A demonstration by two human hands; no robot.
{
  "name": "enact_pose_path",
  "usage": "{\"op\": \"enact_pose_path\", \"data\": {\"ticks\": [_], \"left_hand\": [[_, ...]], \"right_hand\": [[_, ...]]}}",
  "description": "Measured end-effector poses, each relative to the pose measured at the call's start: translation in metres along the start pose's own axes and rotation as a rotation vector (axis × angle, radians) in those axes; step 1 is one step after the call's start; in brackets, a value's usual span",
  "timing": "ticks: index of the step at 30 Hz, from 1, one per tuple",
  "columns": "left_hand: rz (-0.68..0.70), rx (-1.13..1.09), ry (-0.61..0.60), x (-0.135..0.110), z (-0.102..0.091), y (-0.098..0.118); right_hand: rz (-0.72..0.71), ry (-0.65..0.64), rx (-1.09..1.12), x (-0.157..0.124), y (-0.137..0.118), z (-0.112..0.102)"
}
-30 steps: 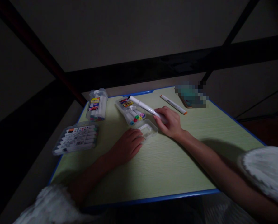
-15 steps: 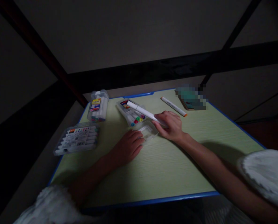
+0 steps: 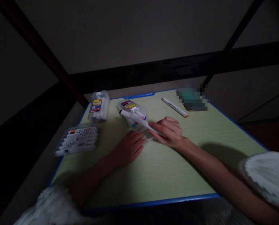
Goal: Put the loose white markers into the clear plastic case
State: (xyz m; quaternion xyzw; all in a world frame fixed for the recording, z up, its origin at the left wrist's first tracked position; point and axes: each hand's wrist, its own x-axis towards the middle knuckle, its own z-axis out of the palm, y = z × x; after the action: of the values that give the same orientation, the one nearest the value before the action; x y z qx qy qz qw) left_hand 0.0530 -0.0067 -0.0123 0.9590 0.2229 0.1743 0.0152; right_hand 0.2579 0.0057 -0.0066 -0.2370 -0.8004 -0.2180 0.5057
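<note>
My right hand (image 3: 169,132) is closed around a white marker (image 3: 139,120), which slants up to the left with its dark tip end foremost. The marker passes over a clear marker case (image 3: 142,110), where coloured marker ends show. At the case's near side, the fingers of my left hand (image 3: 128,148) are curled together over the edge of its clear plastic lid (image 3: 148,135). Part of the lid is hidden behind both hands and the marker.
A second marker case (image 3: 99,107) stands at the back left, and a flat marker case (image 3: 77,140) lies nearer on the left edge. An orange-ended marker (image 3: 175,107) lies right of centre. A blurred green item (image 3: 192,99) sits at the back right of the blue-edged table (image 3: 162,175).
My right hand has drawn the marker slightly down and left, lower over the case. The case's clear part has tilted up. My left hand has stayed in place.
</note>
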Motion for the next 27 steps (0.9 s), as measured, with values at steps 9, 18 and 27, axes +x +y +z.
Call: {"op": "enact_pose_path", "data": {"ticks": [9, 18, 27], "left_hand": [[0.006, 0.010, 0.007, 0.0004, 0.0004, 0.0005], [-0.014, -0.002, -0.014, 0.0010, -0.0011, 0.0014], [-0.018, -0.004, -0.012, -0.0004, 0.0006, 0.0005]], "right_hand": [[-0.048, -0.011, 0.025, 0.0009, -0.0053, -0.0003], [-0.061, -0.009, 0.033, 0.0035, -0.0085, -0.0010], [-0.080, -0.027, 0.073, 0.0043, -0.0079, -0.0023]]}}
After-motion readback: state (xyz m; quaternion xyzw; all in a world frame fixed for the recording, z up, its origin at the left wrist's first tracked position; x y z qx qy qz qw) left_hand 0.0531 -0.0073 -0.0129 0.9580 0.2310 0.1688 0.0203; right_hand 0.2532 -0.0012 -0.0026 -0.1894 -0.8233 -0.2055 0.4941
